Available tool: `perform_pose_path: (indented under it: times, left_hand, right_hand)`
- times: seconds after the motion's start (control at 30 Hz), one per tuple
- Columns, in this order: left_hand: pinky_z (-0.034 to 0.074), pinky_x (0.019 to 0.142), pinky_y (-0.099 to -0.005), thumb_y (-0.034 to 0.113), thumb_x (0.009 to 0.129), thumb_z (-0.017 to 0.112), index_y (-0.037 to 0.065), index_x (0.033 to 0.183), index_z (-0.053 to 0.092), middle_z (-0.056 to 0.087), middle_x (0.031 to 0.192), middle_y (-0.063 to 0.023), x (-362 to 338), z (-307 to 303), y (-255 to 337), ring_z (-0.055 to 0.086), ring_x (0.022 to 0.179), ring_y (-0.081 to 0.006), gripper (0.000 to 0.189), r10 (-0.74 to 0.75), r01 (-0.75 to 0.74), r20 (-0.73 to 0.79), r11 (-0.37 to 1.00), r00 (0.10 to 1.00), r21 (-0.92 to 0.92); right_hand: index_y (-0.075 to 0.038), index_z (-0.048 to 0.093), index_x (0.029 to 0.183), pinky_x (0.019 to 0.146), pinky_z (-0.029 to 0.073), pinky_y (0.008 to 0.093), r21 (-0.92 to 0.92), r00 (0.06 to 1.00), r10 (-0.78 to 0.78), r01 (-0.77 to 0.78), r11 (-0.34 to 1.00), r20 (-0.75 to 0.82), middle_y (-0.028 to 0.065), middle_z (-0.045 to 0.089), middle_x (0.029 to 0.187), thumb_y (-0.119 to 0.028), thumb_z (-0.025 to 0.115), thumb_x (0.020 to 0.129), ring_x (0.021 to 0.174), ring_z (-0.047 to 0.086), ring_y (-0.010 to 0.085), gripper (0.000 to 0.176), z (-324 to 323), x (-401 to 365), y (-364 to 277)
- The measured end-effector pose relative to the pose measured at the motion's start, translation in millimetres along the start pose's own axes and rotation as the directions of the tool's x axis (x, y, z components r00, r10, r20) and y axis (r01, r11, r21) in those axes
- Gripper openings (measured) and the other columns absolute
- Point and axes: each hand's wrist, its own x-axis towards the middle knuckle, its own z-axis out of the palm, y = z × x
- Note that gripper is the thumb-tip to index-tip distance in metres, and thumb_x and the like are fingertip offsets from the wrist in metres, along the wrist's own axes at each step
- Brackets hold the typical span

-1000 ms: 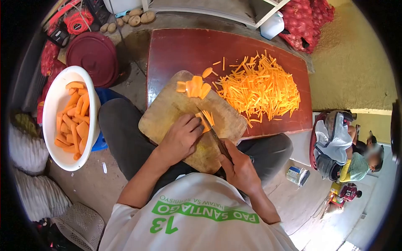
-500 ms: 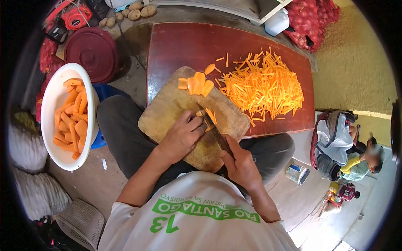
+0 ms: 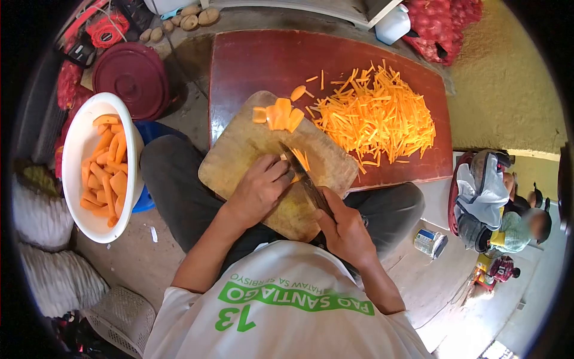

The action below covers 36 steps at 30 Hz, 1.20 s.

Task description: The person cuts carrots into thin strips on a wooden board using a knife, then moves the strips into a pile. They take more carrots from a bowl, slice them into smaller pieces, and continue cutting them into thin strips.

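My right hand (image 3: 347, 230) is wrapped round the handle of a knife (image 3: 306, 182), whose blade lies along a carrot piece (image 3: 293, 173) on the wooden cutting board (image 3: 233, 152). The curled fingers of my left hand (image 3: 260, 185) press that piece down beside the blade. Thin carrot strips (image 3: 303, 158) lie just right of the blade. Several carrot slices (image 3: 279, 113) rest at the board's far edge. A large heap of carrot sticks (image 3: 382, 116) covers the right part of the red table (image 3: 257, 57).
On the left stands a white basin (image 3: 72, 185) of peeled carrots (image 3: 107, 173), near a dark red lidded bucket (image 3: 130, 81). Red net sacks (image 3: 445, 30) and a white jug (image 3: 393, 25) are beyond the table. A person (image 3: 520, 230) is at the far right.
The knife and both hands have shifted only slightly at the carrot piece. The whole view has moved a little; the slices and the heap look the same.
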Motion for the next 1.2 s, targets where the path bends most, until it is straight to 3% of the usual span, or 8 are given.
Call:
perform_pose_path:
  times: [0.07, 0.27, 0.47, 0.57, 0.77, 0.97, 1.07, 1.2]
  left_hand:
    - [0.057, 0.091, -0.0415, 0.005, 0.084, 0.075, -0.005, 0.107, 0.079, 0.067, 0.109, -0.013, -2, 1, 1, 0.064, 0.105, -0.0332, 0.026, -0.004, 0.004, -0.006, 1.0, 1.0, 0.01]
    - [0.058, 0.089, -0.0411, 0.004, 0.081, 0.073, -0.004, 0.101, 0.079, 0.067, 0.105, -0.0141, -4, 7, -6, 0.065, 0.102, -0.0328, 0.023, 0.016, -0.016, -0.022, 1.0, 1.0, -0.003]
    - [0.058, 0.088, -0.0402, 0.005, 0.08, 0.072, -0.005, 0.098, 0.078, 0.066, 0.101, -0.0136, 0, -2, 3, 0.065, 0.1, -0.0325, 0.021, 0.017, -0.015, -0.038, 0.999, 0.999, 0.05]
    - [0.058, 0.087, -0.0399, 0.006, 0.081, 0.072, -0.005, 0.098, 0.078, 0.065, 0.099, -0.0129, -1, 2, 0, 0.065, 0.1, -0.0321, 0.021, 0.048, -0.044, -0.072, 0.997, 0.996, 0.062]
    - [0.057, 0.087, -0.0415, 0.007, 0.084, 0.072, -0.004, 0.099, 0.078, 0.065, 0.101, -0.0125, -5, 6, -2, 0.064, 0.102, -0.0333, 0.02, 0.016, -0.015, -0.022, 1.0, 1.0, 0.024]
    - [0.052, 0.096, -0.0453, 0.011, 0.087, 0.071, -0.002, 0.104, 0.079, 0.065, 0.106, -0.0115, -8, 5, -2, 0.062, 0.107, -0.0319, 0.022, 0.005, -0.003, -0.04, 0.998, 0.999, 0.057]
    - [0.051, 0.097, -0.0453, 0.012, 0.087, 0.071, -0.001, 0.103, 0.079, 0.065, 0.106, -0.0114, -5, 2, -1, 0.062, 0.106, -0.0306, 0.022, 0.048, -0.043, -0.05, 0.995, 0.998, 0.093]
    - [0.051, 0.098, -0.046, 0.012, 0.087, 0.07, -0.001, 0.102, 0.079, 0.066, 0.106, -0.011, -10, 2, -2, 0.062, 0.105, -0.0307, 0.021, 0.017, -0.015, -0.027, 0.997, 0.999, 0.079]
  right_hand:
    - [0.008, 0.055, 0.146, 0.083, 0.059, 0.0546, -0.002, 1.0, 0.002, -0.001, 1.0, 0.023, 0.0356, 0.073, 0.107, -0.012, 0.066, 0.107, 0.098, 0.075, 0.0529, 0.046, -6, -5, -10]
    - [0.009, 0.056, 0.145, 0.079, 0.058, 0.045, -0.095, 1.0, 0.004, -0.002, 0.995, 0.017, 0.0311, 0.072, 0.108, -0.006, 0.063, 0.108, 0.09, 0.073, 0.0471, 0.041, 8, 5, -5]
    - [0.007, 0.053, 0.148, 0.079, 0.059, 0.0531, 0.017, 0.991, 0.126, -0.127, 0.992, 0.054, 0.0316, 0.074, 0.097, -0.014, 0.066, 0.107, 0.09, 0.075, 0.0515, 0.048, -4, 4, -20]
    - [0.006, 0.056, 0.146, 0.079, 0.058, 0.0485, 0.002, 0.993, 0.108, -0.108, 0.994, 0.056, 0.0344, 0.072, 0.105, -0.009, 0.064, 0.108, 0.093, 0.075, 0.0511, 0.042, -1, 4, -15]
    - [0.004, 0.057, 0.147, 0.081, 0.057, 0.0418, -0.085, 0.997, -0.068, 0.065, 0.994, -0.035, 0.0272, 0.073, 0.103, -0.01, 0.062, 0.111, 0.083, 0.071, 0.0295, 0.039, 11, 7, 1]
    - [0.003, 0.058, 0.146, 0.083, 0.058, 0.0408, 0.044, 0.987, 0.161, -0.161, 0.986, 0.017, 0.0255, 0.075, 0.105, -0.011, 0.065, 0.11, 0.086, 0.073, 0.0295, 0.039, -1, 3, -19]
    - [0.006, 0.056, 0.148, 0.08, 0.059, 0.0488, 0.048, 0.995, 0.101, -0.101, 0.994, -0.001, 0.0328, 0.074, 0.097, -0.013, 0.066, 0.108, 0.094, 0.076, 0.0505, 0.045, 1, 6, -18]
    - [0.005, 0.058, 0.145, 0.079, 0.057, 0.0426, -0.026, 0.996, 0.087, -0.086, 0.996, 0.022, 0.027, 0.073, 0.104, -0.011, 0.063, 0.111, 0.088, 0.073, 0.0432, 0.038, 11, 5, -15]
